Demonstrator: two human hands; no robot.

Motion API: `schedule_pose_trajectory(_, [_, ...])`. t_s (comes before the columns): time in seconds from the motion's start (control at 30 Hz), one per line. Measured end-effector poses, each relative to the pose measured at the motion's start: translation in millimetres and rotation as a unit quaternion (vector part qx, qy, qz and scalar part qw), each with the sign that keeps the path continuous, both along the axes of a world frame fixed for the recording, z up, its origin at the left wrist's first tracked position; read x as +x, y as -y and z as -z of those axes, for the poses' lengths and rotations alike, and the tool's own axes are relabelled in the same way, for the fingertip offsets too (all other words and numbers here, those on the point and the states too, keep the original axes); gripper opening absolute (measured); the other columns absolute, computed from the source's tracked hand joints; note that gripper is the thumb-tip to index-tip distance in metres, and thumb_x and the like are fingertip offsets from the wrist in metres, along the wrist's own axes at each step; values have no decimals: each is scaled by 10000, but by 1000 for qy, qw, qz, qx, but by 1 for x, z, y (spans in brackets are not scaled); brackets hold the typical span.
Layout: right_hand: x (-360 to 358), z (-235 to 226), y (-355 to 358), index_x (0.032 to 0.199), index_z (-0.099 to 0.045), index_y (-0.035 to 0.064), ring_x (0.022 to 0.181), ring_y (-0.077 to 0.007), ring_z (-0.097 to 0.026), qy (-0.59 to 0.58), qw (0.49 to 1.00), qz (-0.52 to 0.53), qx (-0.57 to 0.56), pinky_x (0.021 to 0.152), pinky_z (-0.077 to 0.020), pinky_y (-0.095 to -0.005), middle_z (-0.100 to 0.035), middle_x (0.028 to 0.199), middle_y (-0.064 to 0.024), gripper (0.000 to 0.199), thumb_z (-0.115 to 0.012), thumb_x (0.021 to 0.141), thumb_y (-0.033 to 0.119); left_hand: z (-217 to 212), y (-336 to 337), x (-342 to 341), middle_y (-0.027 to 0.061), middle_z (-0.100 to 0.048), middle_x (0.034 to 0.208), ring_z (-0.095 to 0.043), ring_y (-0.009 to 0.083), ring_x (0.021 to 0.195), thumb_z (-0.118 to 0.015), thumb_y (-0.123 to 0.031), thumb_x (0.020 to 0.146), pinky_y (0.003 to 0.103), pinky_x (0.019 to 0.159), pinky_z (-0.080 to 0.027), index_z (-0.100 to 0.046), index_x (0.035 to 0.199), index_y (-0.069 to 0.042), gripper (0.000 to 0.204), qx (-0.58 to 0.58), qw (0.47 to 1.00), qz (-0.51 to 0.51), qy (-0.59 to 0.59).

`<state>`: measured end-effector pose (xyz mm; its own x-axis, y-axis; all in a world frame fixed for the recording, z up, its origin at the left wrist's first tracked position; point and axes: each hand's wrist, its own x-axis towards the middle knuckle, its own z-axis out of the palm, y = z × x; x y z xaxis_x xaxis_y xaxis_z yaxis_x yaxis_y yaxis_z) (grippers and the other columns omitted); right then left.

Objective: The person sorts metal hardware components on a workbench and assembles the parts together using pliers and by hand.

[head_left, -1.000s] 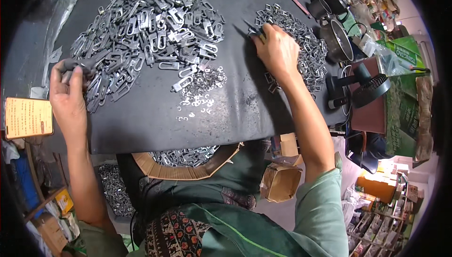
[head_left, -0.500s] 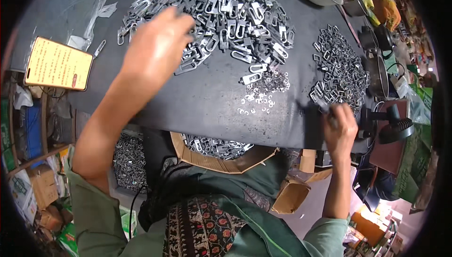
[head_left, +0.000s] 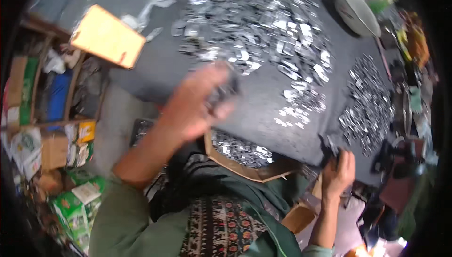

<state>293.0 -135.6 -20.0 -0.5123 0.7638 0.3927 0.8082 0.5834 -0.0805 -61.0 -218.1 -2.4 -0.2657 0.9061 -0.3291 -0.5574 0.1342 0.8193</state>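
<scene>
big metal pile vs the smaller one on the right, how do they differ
The big pile spreads wide across the table; the smaller pile is a narrower, elongated heap. Blur aside, pieces in the big pile look larger, while those in the smaller pile look finer. Both are loose, grey, shiny pieces heaped on the same dark surface.

Left hand (head_left: 195, 104) clutches dark pieces (head_left: 229, 86), right hand (head_left: 340, 176) a dark tool (head_left: 329, 145)

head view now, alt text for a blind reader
A person's blurred left hand holds something dark, and the right hand a dark object, near the front edge of a dark table. Beyond lie a large heap of metal parts, small bright pieces, and a smaller heap at right.
</scene>
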Motion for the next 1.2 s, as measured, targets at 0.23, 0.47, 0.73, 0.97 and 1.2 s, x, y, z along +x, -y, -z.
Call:
schedule_pose_trajectory(0.23, [11, 0, 6, 980, -578, -32, 810, -416, -553, -3, 999, 18, -40, 711, -452, -461, -538, 868, -204, 288, -642, 699, -44, 18, 52, 70, -9, -577, 872, -455, 22, 629, -520, -132, 1005, 175, 496, -358, -553, 1183, -35, 206, 7, 982, 161, 101])
schedule_pose_trajectory(0.47, [1, -18, 7, 945, -569, -31, 764, -403, -543, 65, 995, -32, -67, 688, -446, -446, -531, 832, -201, 261, -621, 691, -55, 32, 53, 102, 61, -667, 921, -616, 94, 815, -576, -109, 972, 278, 725, -501, -600, 1122, 28, 204, 52, 963, 208, -163])
schedule_pose_trajectory(0.73, [-53, -50, 40, 822, -552, -18, 643, -203, -523, -172, 879, -114, -430, 599, -405, -321, -542, 733, -112, 81, -619, 779, -32, 23, 38, 112, 182, -689, 951, -697, 258, 878, -645, -108, 911, 334, 752, -524, -643, 1077, 29, 215, 129, 932, 189, -280])
schedule_pose_trajectory(0.97, [-53, -42, 43, 840, -535, -7, 626, -173, -476, -254, 872, -50, -415, 595, -385, -294, -511, 730, -86, 156, -666, 760, -34, 18, 43, 102, 183, -706, 995, -702, 246, 922, -653, -116, 907, 331, 795, -532, -656, 1090, 40, 240, 97, 955, 201, -194])
schedule_pose_trajectory(1.2, [-68, -66, 41, 824, -587, -30, 616, -259, -553, -156, 882, -163, -414, 561, -427, -338, -562, 723, -126, 123, -674, 737, -37, 19, 42, 90, 213, -680, 870, -695, 291, 775, -632, -128, 899, 355, 681, -511, -664, 1034, 34, 213, 144, 938, 267, -169])
